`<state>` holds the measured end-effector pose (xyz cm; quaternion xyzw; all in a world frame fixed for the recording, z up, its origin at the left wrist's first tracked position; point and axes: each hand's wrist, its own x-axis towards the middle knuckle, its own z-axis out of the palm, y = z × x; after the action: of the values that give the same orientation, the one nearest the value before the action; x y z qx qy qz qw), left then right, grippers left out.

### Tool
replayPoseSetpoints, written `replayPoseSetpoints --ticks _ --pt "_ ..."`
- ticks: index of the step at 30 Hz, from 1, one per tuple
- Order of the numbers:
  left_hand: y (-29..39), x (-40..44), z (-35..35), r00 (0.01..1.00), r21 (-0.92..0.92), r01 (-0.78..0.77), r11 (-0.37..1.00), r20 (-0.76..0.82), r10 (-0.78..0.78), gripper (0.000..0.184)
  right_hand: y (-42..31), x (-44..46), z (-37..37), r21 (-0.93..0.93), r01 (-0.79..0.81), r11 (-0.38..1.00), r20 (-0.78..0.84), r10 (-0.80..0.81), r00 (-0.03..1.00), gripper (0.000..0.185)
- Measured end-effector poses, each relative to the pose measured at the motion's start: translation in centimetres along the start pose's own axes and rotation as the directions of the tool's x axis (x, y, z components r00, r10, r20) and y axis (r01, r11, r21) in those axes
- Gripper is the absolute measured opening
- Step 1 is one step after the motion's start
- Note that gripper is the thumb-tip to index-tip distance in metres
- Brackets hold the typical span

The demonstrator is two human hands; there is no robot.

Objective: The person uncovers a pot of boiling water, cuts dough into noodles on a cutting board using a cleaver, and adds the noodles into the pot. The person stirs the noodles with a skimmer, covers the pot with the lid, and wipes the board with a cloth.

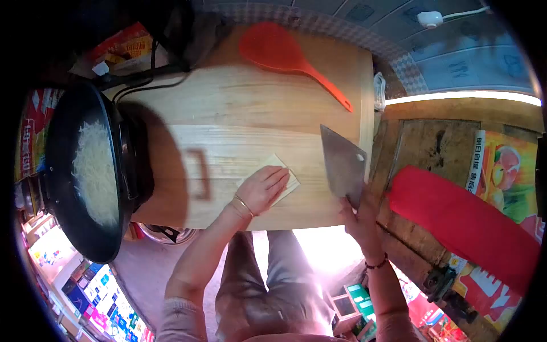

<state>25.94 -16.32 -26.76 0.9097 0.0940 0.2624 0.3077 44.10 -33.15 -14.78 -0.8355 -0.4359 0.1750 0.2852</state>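
Left hand (265, 188) lies flat on the pale sheet (290, 186); right hand (356, 221) grips the cleaver (344, 162). Sheet slippage could carry it toward the cleaver.

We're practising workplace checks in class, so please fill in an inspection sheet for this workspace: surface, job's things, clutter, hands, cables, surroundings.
Surface: wooden worktop, shadowed on the left.
Job's things: pale flat piece; cleaver.
Clutter: orange spatula lying at the far side.
Hands: left hand resting on the pale flat piece; right hand holding the cleaver.
Cables: dark cable, far left; white cable, upper right.
Surroundings: black wok holding pale shreds, left; red bulky item, right.
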Motion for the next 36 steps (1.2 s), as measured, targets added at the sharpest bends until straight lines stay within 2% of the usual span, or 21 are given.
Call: replayPoseSetpoints --ticks 1,2,3,5,6,7,9,10,12,15,18,25,27,28,30,34,36 --pt "-0.2 -0.1 0.1 1.000 -0.010 0.003 1.000 -0.002 -0.003 0.028 -0.8 0.2 0.3 0.022 -0.203 0.979 0.175 0.196 0.965 0.021" --pt "-0.2 -0.3 0.1 1.000 -0.007 -0.005 1.000 0.010 0.005 0.028 -1.3 0.3 0.6 0.006 -0.398 0.917 0.343 0.372 0.862 0.021" --pt "-0.4 -0.3 0.1 1.000 0.000 -0.015 1.000 0.018 0.015 0.028 -1.2 0.2 1.4 -0.005 -0.396 0.918 0.342 0.374 0.862 0.021" --pt "-0.3 -0.3 -0.1 1.000 -0.005 -0.014 1.000 0.014 0.014 0.027 -0.6 0.2 3.2 -0.044 -0.088 0.995 0.261 0.097 0.960 0.023" --pt "-0.2 -0.2 -0.2 1.000 -0.007 -0.009 1.000 0.009 0.009 0.027 -1.7 0.6 3.2 -0.085 -0.021 0.996 0.301 0.046 0.952 0.023" --pt "-0.2 -0.2 -0.2 1.000 -0.006 -0.008 1.000 0.005 0.008 0.028 -2.0 0.8 3.5 -0.087 -0.022 0.996 0.305 0.048 0.951 0.023" --pt "-0.4 -0.2 -0.1 1.000 0.001 -0.016 1.000 0.002 0.016 0.027 -2.4 0.9 3.8 -0.253 0.015 0.967 0.408 0.093 0.908 0.019" --pt "-0.4 -0.1 -0.3 1.000 0.012 -0.002 1.000 0.025 0.002 0.029 -2.4 1.0 3.7 -0.255 0.015 0.967 0.410 0.093 0.907 0.019" --pt "-0.3 0.0 -0.5 0.999 0.021 0.012 1.000 0.047 -0.013 0.030 -2.7 1.0 3.6 -0.289 0.141 0.947 0.443 0.002 0.896 0.018" --pt "-0.3 -0.1 -0.4 1.000 0.001 0.013 1.000 0.012 -0.013 0.027 -3.2 0.9 3.4 -0.299 0.087 0.950 0.440 0.056 0.896 0.021" --pt "-0.6 -0.3 -0.2 0.999 0.015 0.010 1.000 0.049 -0.011 0.030 -4.0 0.9 2.8 -0.320 0.097 0.943 0.488 0.077 0.870 0.016" --pt "-0.7 -0.4 0.0 0.998 -0.001 0.024 1.000 0.058 -0.024 0.029 -4.6 0.8 2.7 -0.388 0.114 0.915 0.490 0.100 0.866 0.015" --pt "-0.7 -0.4 -0.1 0.998 0.003 0.022 1.000 0.059 -0.023 0.029 -4.9 1.1 3.1 -0.442 0.089 0.893 0.519 0.174 0.837 0.016" --pt "-0.6 -0.3 -0.2 0.998 -0.003 0.030 1.000 0.046 -0.030 0.028 -4.7 1.0 3.4 -0.442 0.089 0.893 0.521 0.175 0.835 0.016" --pt "-0.5 -0.1 -0.3 0.999 -0.010 0.038 0.999 0.032 -0.038 0.026 -3.8 0.9 4.7 -0.368 0.110 0.923 0.463 0.079 0.883 0.016" --pt "-0.9 0.2 -0.3 0.999 0.005 0.022 1.000 0.038 -0.022 0.025 -2.2 0.8 6.1 -0.396 0.089 0.914 0.434 0.101 0.895 0.017" --pt "-0.4 -0.4 -0.2 0.999 -0.001 0.018 1.000 0.041 -0.018 0.025 -2.2 0.8 5.5 -0.341 0.102 0.935 0.439 0.062 0.896 0.018"
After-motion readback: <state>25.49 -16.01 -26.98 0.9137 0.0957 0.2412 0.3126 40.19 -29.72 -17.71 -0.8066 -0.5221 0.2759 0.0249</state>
